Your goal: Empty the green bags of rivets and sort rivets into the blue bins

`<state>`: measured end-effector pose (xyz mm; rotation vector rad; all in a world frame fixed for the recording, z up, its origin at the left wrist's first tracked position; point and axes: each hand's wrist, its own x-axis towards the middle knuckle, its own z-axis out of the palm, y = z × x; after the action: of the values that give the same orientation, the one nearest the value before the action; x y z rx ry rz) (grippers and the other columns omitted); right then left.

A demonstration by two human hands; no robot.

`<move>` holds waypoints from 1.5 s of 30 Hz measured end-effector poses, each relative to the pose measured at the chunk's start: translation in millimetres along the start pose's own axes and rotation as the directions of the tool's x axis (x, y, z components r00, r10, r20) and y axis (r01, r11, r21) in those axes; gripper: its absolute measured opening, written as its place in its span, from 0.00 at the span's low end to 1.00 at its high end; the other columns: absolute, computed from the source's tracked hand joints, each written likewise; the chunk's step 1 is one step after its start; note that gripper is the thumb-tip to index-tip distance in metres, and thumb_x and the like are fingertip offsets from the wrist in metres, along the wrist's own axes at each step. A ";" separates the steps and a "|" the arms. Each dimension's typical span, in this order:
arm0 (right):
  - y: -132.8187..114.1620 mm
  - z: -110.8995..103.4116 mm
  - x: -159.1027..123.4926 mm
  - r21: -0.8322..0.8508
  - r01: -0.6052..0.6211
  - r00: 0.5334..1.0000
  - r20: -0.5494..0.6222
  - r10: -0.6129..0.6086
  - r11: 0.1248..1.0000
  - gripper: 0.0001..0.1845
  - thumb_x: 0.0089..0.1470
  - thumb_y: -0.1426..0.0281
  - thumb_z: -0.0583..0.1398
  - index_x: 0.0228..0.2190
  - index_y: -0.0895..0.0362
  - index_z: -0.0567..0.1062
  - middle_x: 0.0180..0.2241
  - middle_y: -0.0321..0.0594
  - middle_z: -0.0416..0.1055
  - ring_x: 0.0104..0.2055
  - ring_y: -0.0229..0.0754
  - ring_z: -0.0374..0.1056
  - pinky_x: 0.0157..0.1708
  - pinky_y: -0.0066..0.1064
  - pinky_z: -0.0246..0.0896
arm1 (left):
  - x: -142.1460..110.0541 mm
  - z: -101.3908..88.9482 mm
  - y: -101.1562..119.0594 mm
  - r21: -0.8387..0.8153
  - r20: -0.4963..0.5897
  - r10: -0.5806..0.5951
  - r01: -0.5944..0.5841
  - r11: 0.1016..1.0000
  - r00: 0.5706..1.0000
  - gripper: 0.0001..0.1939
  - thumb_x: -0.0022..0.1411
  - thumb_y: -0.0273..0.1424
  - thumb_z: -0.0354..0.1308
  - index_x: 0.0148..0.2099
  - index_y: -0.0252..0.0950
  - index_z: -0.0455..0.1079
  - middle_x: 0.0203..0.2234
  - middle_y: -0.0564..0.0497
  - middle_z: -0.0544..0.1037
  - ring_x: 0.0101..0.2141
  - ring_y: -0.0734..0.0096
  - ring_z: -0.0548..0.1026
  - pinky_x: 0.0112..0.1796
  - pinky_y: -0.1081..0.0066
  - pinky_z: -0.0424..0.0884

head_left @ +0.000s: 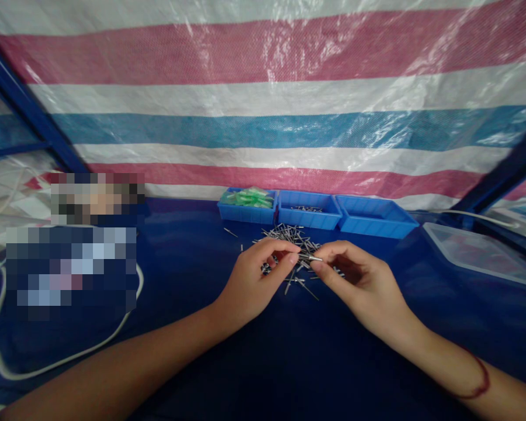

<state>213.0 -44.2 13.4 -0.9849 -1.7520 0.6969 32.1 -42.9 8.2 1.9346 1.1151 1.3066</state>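
My left hand (258, 275) is closed in a pinch, its thumb and forefinger on one end of a slim metal blind rivet (310, 257). The fingertips of my right hand (364, 280) pinch the other end, so the rivet lies level between both hands. Fingers cover parts of it, and I cannot tell whether more than one piece is held. Just behind and below the hands spreads a loose pile of blind rivets (289, 234) on the dark blue table (263, 362). One stray rivet (230, 232) lies left of the pile.
Behind the pile stand three blue bins: one with green plastic packets (249, 197), a middle bin (309, 220) with some small metal pieces, and a right bin (377, 225). A clear plastic lid (477, 251) lies at right. A white cable (65, 363) loops at left beside a blurred-out area.
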 end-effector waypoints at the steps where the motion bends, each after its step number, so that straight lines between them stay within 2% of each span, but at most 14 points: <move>1: -1.6 -0.2 -0.8 -0.008 0.028 0.999 -0.017 -0.028 1.000 0.03 0.51 0.67 0.61 0.30 0.54 0.72 0.27 0.35 0.71 0.27 0.36 0.67 0.27 0.28 0.65 | 0.3 -0.1 0.0 0.006 0.005 0.002 -0.002 1.000 1.000 0.06 0.62 0.30 0.55 0.40 0.38 0.72 0.33 0.52 0.77 0.32 0.73 0.73 0.34 0.72 0.69; 7: -12.3 -2.2 -2.7 -0.171 0.277 0.961 0.041 -0.274 0.945 0.03 0.52 0.73 0.60 0.28 0.53 0.70 0.26 0.34 0.70 0.27 0.36 0.67 0.27 0.28 0.63 | 2.6 -1.4 0.5 0.111 0.124 0.125 -0.139 0.984 0.984 0.07 0.65 0.30 0.50 0.38 0.35 0.69 0.33 0.51 0.74 0.35 0.73 0.73 0.37 0.73 0.68; 10: -7.4 -14.0 9.3 -0.312 0.355 0.933 0.063 -0.354 0.881 0.03 0.52 0.72 0.60 0.29 0.53 0.70 0.27 0.35 0.71 0.29 0.38 0.68 0.31 0.31 0.63 | 9.8 -8.9 -0.5 0.243 0.161 0.196 -0.231 0.942 0.967 0.08 0.65 0.30 0.49 0.44 0.35 0.68 0.38 0.48 0.75 0.40 0.70 0.73 0.42 0.69 0.68; 13: 14.4 -39.8 30.2 -0.494 0.222 0.935 -0.136 -0.327 0.841 0.03 0.54 0.67 0.58 0.31 0.52 0.72 0.29 0.38 0.73 0.31 0.41 0.68 0.34 0.34 0.63 | 24.0 -28.9 -5.3 0.438 0.137 0.160 -0.204 0.876 0.978 0.13 0.66 0.29 0.47 0.50 0.34 0.66 0.41 0.47 0.75 0.41 0.69 0.73 0.45 0.68 0.67; 15: 35.8 -61.8 44.2 -0.607 0.072 0.922 -0.262 -0.285 0.792 0.08 0.55 0.64 0.57 0.33 0.53 0.73 0.32 0.42 0.74 0.32 0.44 0.68 0.36 0.36 0.63 | 34.7 -48.8 -11.6 0.557 0.164 0.138 -0.207 0.804 0.977 0.14 0.66 0.29 0.44 0.48 0.34 0.68 0.42 0.47 0.76 0.44 0.67 0.73 0.48 0.67 0.66; 17: 57.3 -82.6 55.0 -0.725 -0.088 0.919 -0.324 -0.226 0.683 0.14 0.56 0.61 0.54 0.37 0.55 0.75 0.32 0.45 0.74 0.33 0.46 0.69 0.36 0.37 0.62 | 43.4 -69.9 -20.5 0.672 0.185 0.057 -0.168 0.722 0.981 0.15 0.65 0.29 0.43 0.44 0.34 0.71 0.41 0.47 0.78 0.43 0.64 0.74 0.47 0.66 0.67; 21: 84.6 -106.2 65.0 -0.771 -0.137 0.947 -0.287 -0.147 0.622 0.16 0.54 0.61 0.56 0.36 0.58 0.77 0.30 0.50 0.75 0.34 0.54 0.70 0.33 0.42 0.60 | 50.7 -98.0 -42.7 0.846 0.231 -0.188 -0.101 0.523 0.955 0.18 0.63 0.28 0.42 0.47 0.35 0.71 0.44 0.46 0.77 0.44 0.61 0.74 0.47 0.63 0.67; 24: 88.8 -107.3 65.6 -0.789 -0.156 0.946 -0.293 -0.141 0.594 0.16 0.52 0.63 0.56 0.38 0.60 0.77 0.34 0.53 0.76 0.37 0.57 0.70 0.35 0.44 0.60 | 50.9 -102.8 -57.8 0.872 0.299 -0.264 -0.150 0.466 0.917 0.18 0.63 0.30 0.44 0.50 0.35 0.71 0.47 0.45 0.75 0.46 0.60 0.73 0.48 0.63 0.66; 29: 79.6 -93.8 60.5 -0.795 -0.013 0.947 -0.205 -0.248 0.606 0.13 0.52 0.66 0.56 0.38 0.56 0.75 0.35 0.47 0.76 0.39 0.53 0.70 0.41 0.45 0.61 | 51.2 -103.8 -69.1 0.863 0.315 -0.280 -0.150 0.483 0.907 0.11 0.62 0.31 0.49 0.39 0.37 0.73 0.39 0.47 0.76 0.39 0.60 0.74 0.42 0.65 0.68; 33: 65.4 -72.2 51.2 -0.740 0.129 0.950 -0.100 -0.297 0.660 0.09 0.53 0.67 0.56 0.34 0.55 0.75 0.34 0.44 0.76 0.38 0.50 0.71 0.40 0.43 0.63 | 50.1 -99.0 -64.3 0.840 0.318 -0.244 -0.153 0.520 0.916 0.11 0.63 0.28 0.46 0.35 0.35 0.70 0.35 0.47 0.74 0.37 0.63 0.73 0.40 0.67 0.67; 36: 49.9 -49.2 39.9 -0.626 0.255 0.947 0.010 -0.320 0.737 0.07 0.54 0.68 0.56 0.31 0.55 0.74 0.33 0.42 0.76 0.37 0.46 0.71 0.41 0.40 0.63 | 44.8 -81.4 -48.7 0.772 0.334 -0.166 -0.169 0.612 0.928 0.11 0.66 0.29 0.43 0.38 0.35 0.67 0.35 0.49 0.74 0.37 0.68 0.72 0.40 0.70 0.66; 37: 43.8 -41.0 35.4 -0.569 0.283 0.950 0.052 -0.309 0.772 0.07 0.54 0.68 0.57 0.31 0.55 0.74 0.33 0.42 0.76 0.37 0.45 0.71 0.41 0.39 0.64 | 41.7 -72.9 -41.3 0.682 0.340 -0.105 -0.167 0.712 0.935 0.11 0.66 0.29 0.44 0.38 0.34 0.66 0.33 0.49 0.74 0.36 0.69 0.72 0.39 0.71 0.65; 40: 24.8 -18.5 20.4 -0.377 0.240 0.971 0.109 -0.214 0.895 0.08 0.54 0.67 0.58 0.36 0.55 0.74 0.34 0.40 0.76 0.35 0.41 0.71 0.36 0.34 0.66 | 28.3 -45.0 -17.1 0.407 0.337 -0.014 -0.132 0.904 0.941 0.08 0.66 0.30 0.46 0.37 0.35 0.66 0.30 0.53 0.73 0.30 0.74 0.71 0.33 0.74 0.64; 45: 1.4 1.6 1.3 -0.124 0.154 0.984 0.111 -0.141 0.980 0.07 0.55 0.68 0.59 0.36 0.53 0.75 0.33 0.38 0.75 0.34 0.38 0.70 0.33 0.30 0.66 | 6.4 -13.5 7.6 0.167 0.342 -0.009 -0.052 0.985 0.940 0.07 0.65 0.30 0.48 0.37 0.35 0.66 0.27 0.55 0.72 0.27 0.76 0.69 0.31 0.76 0.63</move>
<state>211.8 -42.5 12.3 -0.9098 -1.9599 0.5501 23.3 -41.4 22.4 2.2024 1.0595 0.8577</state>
